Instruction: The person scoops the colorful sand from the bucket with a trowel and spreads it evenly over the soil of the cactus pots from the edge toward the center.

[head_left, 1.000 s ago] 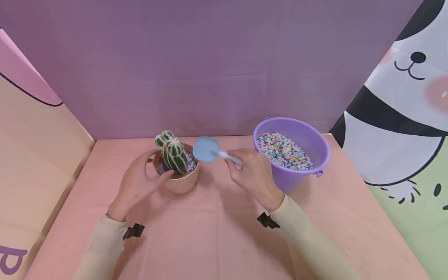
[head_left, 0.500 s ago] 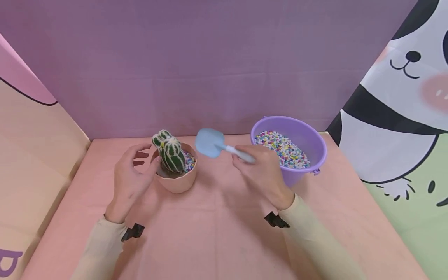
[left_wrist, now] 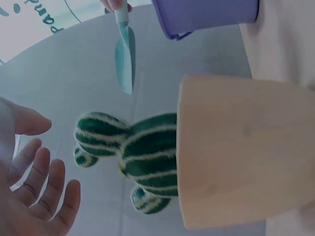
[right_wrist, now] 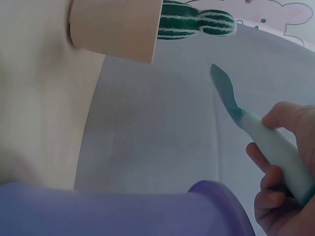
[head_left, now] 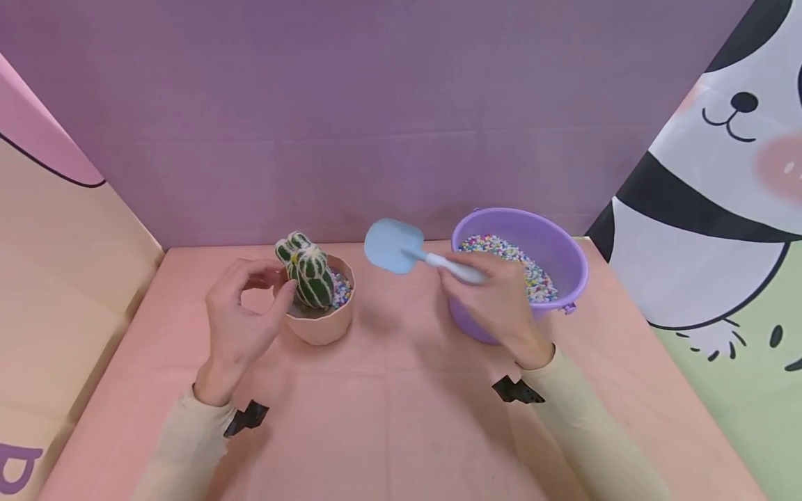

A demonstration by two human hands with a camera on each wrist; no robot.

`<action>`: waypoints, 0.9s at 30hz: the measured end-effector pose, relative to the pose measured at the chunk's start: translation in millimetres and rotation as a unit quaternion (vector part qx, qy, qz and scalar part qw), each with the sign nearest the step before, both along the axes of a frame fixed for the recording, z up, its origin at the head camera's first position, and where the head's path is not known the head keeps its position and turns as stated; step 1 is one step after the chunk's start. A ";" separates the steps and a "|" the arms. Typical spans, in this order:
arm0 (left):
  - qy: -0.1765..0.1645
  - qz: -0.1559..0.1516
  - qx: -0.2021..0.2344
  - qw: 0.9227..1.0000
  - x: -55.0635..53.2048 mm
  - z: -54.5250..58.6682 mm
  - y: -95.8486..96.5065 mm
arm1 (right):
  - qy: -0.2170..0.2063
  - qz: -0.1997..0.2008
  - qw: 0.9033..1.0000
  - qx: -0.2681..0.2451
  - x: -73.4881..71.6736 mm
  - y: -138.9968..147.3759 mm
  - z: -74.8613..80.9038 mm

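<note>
A green striped cactus point(head_left: 311, 278) stands tilted in a peach pot point(head_left: 319, 327), with colored beads point(head_left: 341, 289) beside it. My left hand point(head_left: 244, 316) hovers at the cactus's left side, thumb and fingers bent loosely; in the left wrist view, a gap shows between the fingers point(left_wrist: 51, 189) and the cactus. My right hand point(head_left: 495, 296) grips the pale handle of a light blue toy shovel point(head_left: 393, 245). Raised between pot and bucket, its blade points left and carries nothing visible. Behind the right hand is a purple bucket point(head_left: 564, 268), part-filled with similar beads point(head_left: 541, 282).
Pink cloth point(head_left: 351, 424) covers the table. A purple backdrop point(head_left: 376, 125) rises right behind the pot and bucket. Printed side panels stand at left and right, the right one with a panda point(head_left: 708, 257).
My right hand has carried the shovel rightward, away from the pot and toward the bucket. The left hand has drawn back from around the cactus to its left side.
</note>
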State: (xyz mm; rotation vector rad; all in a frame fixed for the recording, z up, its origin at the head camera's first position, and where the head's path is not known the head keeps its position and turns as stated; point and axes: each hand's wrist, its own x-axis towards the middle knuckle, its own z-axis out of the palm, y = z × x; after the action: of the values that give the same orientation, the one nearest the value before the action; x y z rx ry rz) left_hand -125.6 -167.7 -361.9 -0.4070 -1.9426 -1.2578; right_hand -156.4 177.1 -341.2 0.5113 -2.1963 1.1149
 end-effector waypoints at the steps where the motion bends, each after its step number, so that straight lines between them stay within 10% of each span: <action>1: 0.011 -0.010 -0.002 1.000 0.5 0.8 1.3 | -0.006 -0.002 1.000 0.000 -0.2 1.3 -0.2; 8: 0.073 -0.073 -0.017 0.995 1.7 3.0 13.3 | -0.003 -0.024 1.000 0.015 -2.2 11.6 2.4; 16: 0.049 -0.140 -0.048 0.988 13.9 5.1 28.2 | -0.008 -0.037 0.999 0.000 -0.8 22.6 7.7; 27: 0.118 -0.176 -0.081 0.974 7.0 -1.5 42.9 | -0.022 -0.059 0.998 0.012 -1.2 45.1 9.6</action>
State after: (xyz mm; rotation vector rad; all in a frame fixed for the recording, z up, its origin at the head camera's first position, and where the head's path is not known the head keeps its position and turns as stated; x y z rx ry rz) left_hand -118.6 -124.8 -363.4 -0.9758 -1.8234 -1.2026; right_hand -157.6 222.2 -331.6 0.3667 -2.2485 1.0473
